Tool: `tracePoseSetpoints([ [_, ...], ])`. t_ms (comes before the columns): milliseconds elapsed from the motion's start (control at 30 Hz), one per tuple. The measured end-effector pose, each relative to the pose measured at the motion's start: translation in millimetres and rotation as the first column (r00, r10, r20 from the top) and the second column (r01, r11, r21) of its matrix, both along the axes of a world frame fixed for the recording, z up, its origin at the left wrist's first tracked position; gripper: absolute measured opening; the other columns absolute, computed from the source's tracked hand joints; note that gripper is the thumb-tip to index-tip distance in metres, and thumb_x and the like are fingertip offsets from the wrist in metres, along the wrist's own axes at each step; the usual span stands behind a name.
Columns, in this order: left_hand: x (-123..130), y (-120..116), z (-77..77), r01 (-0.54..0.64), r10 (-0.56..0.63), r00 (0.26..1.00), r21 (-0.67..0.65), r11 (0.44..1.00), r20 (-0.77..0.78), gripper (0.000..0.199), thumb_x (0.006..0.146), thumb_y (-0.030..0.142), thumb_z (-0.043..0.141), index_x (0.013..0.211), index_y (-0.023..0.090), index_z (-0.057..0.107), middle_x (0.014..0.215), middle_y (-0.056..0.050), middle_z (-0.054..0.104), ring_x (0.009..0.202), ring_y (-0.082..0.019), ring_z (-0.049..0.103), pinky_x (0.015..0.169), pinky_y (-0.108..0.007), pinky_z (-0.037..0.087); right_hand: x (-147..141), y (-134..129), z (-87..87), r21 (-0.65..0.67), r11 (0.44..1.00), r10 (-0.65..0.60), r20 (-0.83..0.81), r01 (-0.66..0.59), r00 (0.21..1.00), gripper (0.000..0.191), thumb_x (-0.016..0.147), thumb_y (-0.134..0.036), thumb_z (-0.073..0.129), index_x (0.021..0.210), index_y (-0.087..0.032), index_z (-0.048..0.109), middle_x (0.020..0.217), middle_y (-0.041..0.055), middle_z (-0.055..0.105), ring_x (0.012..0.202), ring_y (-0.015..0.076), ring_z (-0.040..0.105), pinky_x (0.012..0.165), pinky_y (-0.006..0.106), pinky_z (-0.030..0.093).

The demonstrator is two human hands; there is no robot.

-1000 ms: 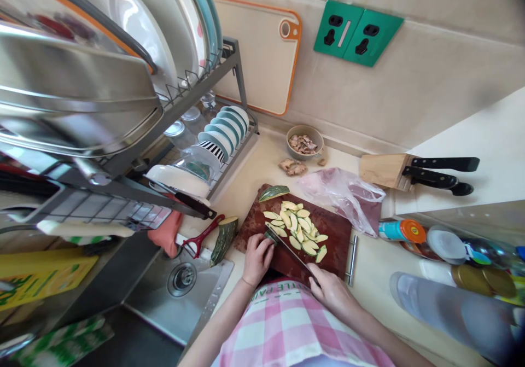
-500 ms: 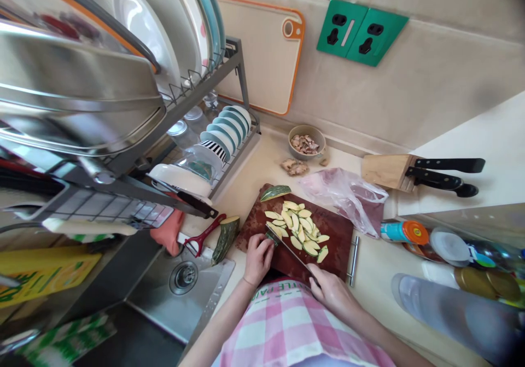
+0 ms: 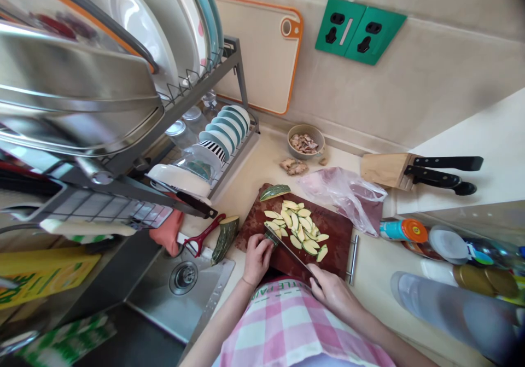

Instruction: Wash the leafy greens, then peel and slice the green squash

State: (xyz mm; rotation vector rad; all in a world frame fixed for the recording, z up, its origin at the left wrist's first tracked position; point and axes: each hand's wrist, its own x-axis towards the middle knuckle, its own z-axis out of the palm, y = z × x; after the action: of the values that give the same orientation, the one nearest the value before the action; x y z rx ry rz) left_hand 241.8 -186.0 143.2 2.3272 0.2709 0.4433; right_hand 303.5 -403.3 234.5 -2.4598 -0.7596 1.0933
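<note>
My right hand (image 3: 330,285) is wrapped round the handle of a kitchen knife (image 3: 292,252), whose blade slants up and left across the brown cutting board (image 3: 338,246). At the blade's tip end, my left hand (image 3: 257,258) has its fingers bent round a green-skinned squash piece (image 3: 272,236), mostly hidden by fingers and blade. Pale squash slices (image 3: 303,227) with green rims lie loosely just beyond the knife. A larger cut wedge of squash (image 3: 274,192) rests at the board's far left corner. Left of the board, on the sink edge, lies another squash chunk (image 3: 226,240).
A red peeler (image 3: 204,237) lies by the sink (image 3: 151,293). Behind the board are ginger (image 3: 293,165), a bowl (image 3: 290,147) of sliced meat-like pieces and a plastic bag (image 3: 348,192). A dish rack (image 3: 229,63) stands left, a knife block (image 3: 383,170) and jars right.
Almost nothing differs. The knife and both hands keep nearly the same place, and the whole view has shifted very slightly.
</note>
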Motion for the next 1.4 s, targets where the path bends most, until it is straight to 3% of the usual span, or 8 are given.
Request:
tracePoseSetpoints([
  [133, 0, 0, -1.3, -0.007, 0.007, 1.0, 0.021, 1.0, 0.012, 0.012, 0.083, 0.019, 0.05, 0.085, 0.018, 0.062, 0.086, -0.005, 0.051, 0.081, -0.017, 0.05, 0.071, -0.029, 0.044, -1, -7, 10.9, -0.019, 0.998, 0.062, 0.002, -0.062, 0.998, 0.03, 0.087, -0.024, 0.029, 0.107, -0.024, 0.051, 0.081, 0.0029, 0.062, 0.074, 0.0155, 0.059, 0.062, 0.023, 0.036],
  [267, 0, -1, -2.6, 0.013, -0.012, 1.0, 0.044, 0.999, -0.013, 0.011, 0.083, 0.018, 0.05, 0.086, 0.019, 0.061, 0.085, -0.005, 0.05, 0.081, -0.016, 0.047, 0.071, -0.029, 0.042, -2, 3, -0.9, -0.119, 0.992, 0.038, 0.0, -0.038, 0.999, 0.028, 0.086, -0.021, 0.032, 0.104, -0.022, 0.053, 0.081, 0.004, 0.064, 0.071, 0.0165, 0.059, 0.06, 0.023, 0.034],
  [367, -1, 0, -1.7, 0.016, -0.015, 1.0, 0.041, 0.999, -0.017, 0.011, 0.084, 0.018, 0.049, 0.086, 0.019, 0.06, 0.085, -0.004, 0.05, 0.081, -0.016, 0.047, 0.071, -0.029, 0.042, -1, 7, -6.4, -0.078, 0.997, 0.011, -0.016, -0.013, 1.0, 0.027, 0.085, -0.021, 0.034, 0.104, -0.021, 0.053, 0.082, 0.0043, 0.065, 0.074, 0.0162, 0.059, 0.062, 0.023, 0.035],
  [633, 0, 0, -3.6, 0.007, -0.007, 1.0, 0.042, 0.999, -0.008, 0.012, 0.084, 0.02, 0.049, 0.085, 0.019, 0.061, 0.085, -0.005, 0.051, 0.08, -0.017, 0.048, 0.071, -0.03, 0.043, 2, -10, 14.5, 0.02, 0.999, 0.026, -0.033, -0.026, 0.999, 0.027, 0.085, -0.023, 0.031, 0.102, -0.022, 0.052, 0.081, 0.0032, 0.063, 0.073, 0.0152, 0.06, 0.065, 0.023, 0.038],
  [833, -5, 5, 1.8, 0.048, -0.046, 0.998, 0.061, 0.997, -0.033, 0.013, 0.085, 0.023, 0.049, 0.09, 0.02, 0.061, 0.088, -0.006, 0.053, 0.084, -0.018, 0.05, 0.074, -0.032, 0.045, -3, 6, -15.0, -0.075, 0.997, 0.02, -0.028, -0.022, 0.999, 0.024, 0.085, -0.021, 0.034, 0.1, -0.022, 0.053, 0.079, 0.0028, 0.064, 0.071, 0.0151, 0.059, 0.061, 0.022, 0.033],
  [967, -13, 6, 11.8, 0.161, -0.148, 0.983, 0.122, 0.979, -0.106, 0.024, 0.082, 0.025, 0.054, 0.106, 0.021, 0.057, 0.102, -0.009, 0.054, 0.097, -0.021, 0.05, 0.083, -0.036, 0.046, -4, 4, -24.5, 0.0, 1.0, -0.003, -0.035, 0.003, 0.999, 0.027, 0.085, -0.023, 0.034, 0.104, -0.021, 0.053, 0.084, 0.0037, 0.064, 0.074, 0.0154, 0.059, 0.064, 0.023, 0.036],
  [1200, -5, 0, 11.9, 0.135, -0.119, 0.986, 0.14, 0.981, -0.116, 0.024, 0.083, 0.023, 0.053, 0.107, 0.023, 0.057, 0.103, -0.009, 0.054, 0.096, -0.022, 0.051, 0.082, -0.037, 0.047, 8, -9, -2.3, 0.086, 0.989, -0.12, -0.037, 0.123, 0.992, 0.034, 0.084, -0.024, 0.034, 0.111, -0.022, 0.054, 0.092, 0.0051, 0.066, 0.082, 0.0172, 0.061, 0.071, 0.025, 0.041],
  [1400, -3, 1, 13.9, 0.148, -0.128, 0.982, 0.143, 0.979, -0.14, 0.022, 0.083, 0.023, 0.052, 0.105, 0.022, 0.057, 0.103, -0.009, 0.052, 0.095, -0.022, 0.049, 0.081, -0.037, 0.047, 7, -14, 19.3, 0.083, 0.996, -0.038, -0.018, 0.039, 0.999, 0.029, 0.086, -0.025, 0.032, 0.104, -0.024, 0.055, 0.084, 0.0028, 0.064, 0.075, 0.0158, 0.06, 0.069, 0.024, 0.041],
])
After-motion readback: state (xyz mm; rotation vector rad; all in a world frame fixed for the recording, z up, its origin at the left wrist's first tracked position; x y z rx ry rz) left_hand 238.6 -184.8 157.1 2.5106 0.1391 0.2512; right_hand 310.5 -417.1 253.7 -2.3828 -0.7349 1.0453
